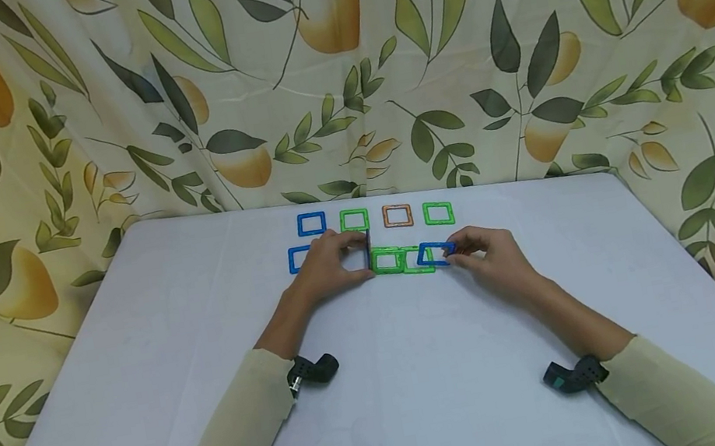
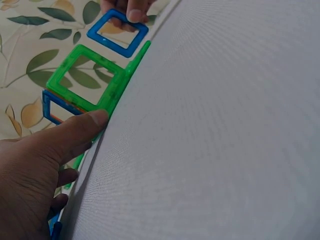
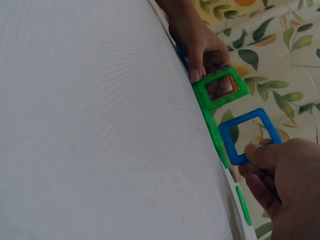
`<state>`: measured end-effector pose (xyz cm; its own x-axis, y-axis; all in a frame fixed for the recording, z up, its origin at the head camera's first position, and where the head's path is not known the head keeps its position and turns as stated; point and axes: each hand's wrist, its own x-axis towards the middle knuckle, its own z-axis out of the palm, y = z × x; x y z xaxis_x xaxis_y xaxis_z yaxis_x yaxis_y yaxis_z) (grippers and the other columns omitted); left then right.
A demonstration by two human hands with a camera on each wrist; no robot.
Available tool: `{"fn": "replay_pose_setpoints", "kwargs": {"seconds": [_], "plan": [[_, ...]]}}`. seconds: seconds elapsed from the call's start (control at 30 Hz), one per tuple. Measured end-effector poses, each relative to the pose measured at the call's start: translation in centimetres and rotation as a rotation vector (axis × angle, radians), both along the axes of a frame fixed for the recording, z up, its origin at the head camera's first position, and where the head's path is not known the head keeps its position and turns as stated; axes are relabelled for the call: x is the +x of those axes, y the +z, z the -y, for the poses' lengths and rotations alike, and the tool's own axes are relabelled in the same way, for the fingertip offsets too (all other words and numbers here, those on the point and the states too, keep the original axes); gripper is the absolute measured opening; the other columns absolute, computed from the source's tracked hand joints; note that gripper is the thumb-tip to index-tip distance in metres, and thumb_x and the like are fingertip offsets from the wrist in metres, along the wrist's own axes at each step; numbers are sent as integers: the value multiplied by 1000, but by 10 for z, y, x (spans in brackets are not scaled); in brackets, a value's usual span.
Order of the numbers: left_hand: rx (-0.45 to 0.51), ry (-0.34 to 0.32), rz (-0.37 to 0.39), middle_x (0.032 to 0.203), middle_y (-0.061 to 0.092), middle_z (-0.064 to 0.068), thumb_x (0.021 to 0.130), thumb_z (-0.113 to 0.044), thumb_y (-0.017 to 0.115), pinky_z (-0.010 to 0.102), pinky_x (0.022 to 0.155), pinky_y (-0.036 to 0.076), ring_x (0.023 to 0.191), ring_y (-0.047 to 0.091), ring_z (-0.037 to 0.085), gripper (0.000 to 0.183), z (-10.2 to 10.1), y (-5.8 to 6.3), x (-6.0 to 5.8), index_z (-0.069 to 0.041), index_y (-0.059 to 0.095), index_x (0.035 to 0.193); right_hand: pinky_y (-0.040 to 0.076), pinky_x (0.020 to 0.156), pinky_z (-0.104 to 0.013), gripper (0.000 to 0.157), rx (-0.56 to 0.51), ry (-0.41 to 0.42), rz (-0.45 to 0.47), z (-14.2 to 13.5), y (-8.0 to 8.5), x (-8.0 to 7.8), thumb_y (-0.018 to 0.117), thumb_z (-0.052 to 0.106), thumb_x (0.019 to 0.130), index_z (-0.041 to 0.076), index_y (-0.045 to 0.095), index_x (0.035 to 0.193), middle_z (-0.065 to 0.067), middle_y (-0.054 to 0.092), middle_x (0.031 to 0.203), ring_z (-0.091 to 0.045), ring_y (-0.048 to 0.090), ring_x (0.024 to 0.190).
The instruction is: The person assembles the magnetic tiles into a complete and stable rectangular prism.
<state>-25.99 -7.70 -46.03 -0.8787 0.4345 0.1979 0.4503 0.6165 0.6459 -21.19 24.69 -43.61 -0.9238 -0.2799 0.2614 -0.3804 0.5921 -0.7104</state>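
Note:
My left hand (image 1: pixel 329 267) grips the left side of a small group of joined square magnetic tiles, its thumb at the near lower corner and fingers behind. A green tile (image 2: pixel 116 86) stands upright beside that thumb in the left wrist view, with a blue tile (image 2: pixel 46 105) partly hidden behind it. Another green tile (image 1: pixel 419 272) lies flat, joined on the right. Between thumb and fingers my right hand (image 1: pixel 494 255) pinches a blue tile frame (image 3: pixel 241 118), tilted and raised beside the upright green one. In the head view this frame overlaps the flat green tile.
Along the back of the white table (image 1: pixel 388 407) lie loose tiles: a blue one (image 1: pixel 312 232), a green one (image 1: pixel 352 212), an orange one (image 1: pixel 399 225) and a green one (image 1: pixel 439 223). Another blue tile (image 1: pixel 293 261) is partly behind my left hand. A patterned curtain (image 1: pixel 309 105) hangs behind.

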Motion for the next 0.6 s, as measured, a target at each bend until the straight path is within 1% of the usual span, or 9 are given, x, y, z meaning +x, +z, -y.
{"fn": "replay_pose_setpoints", "kwargs": {"seconds": [0.13, 0.37, 0.6], "plan": [[6, 5, 12, 120, 71, 0, 79, -34, 94, 38, 85, 45, 100, 50, 20, 68, 0, 0, 0, -13, 69, 139, 50, 80, -17, 21, -3, 7, 5, 2, -1, 0, 81, 1, 92, 2, 75, 112, -8, 78, 102, -25, 73, 92], [7, 9, 13, 120, 71, -1, 79, -34, 94, 38, 86, 46, 101, 51, 20, 68, -1, 0, 0, -14, 69, 138, 50, 79, -16, 22, -11, 26, -21, 3, -4, -1, 82, -1, 90, 1, 74, 110, -9, 78, 101, -25, 73, 90], [6, 10, 3, 119, 70, 0, 79, -35, 94, 37, 85, 46, 101, 51, 20, 67, -1, -1, 0, -14, 69, 138, 50, 80, -16, 20, -17, 30, -11, 6, -2, 0, 82, 1, 90, 2, 75, 109, -8, 78, 101, -25, 74, 91]]}}
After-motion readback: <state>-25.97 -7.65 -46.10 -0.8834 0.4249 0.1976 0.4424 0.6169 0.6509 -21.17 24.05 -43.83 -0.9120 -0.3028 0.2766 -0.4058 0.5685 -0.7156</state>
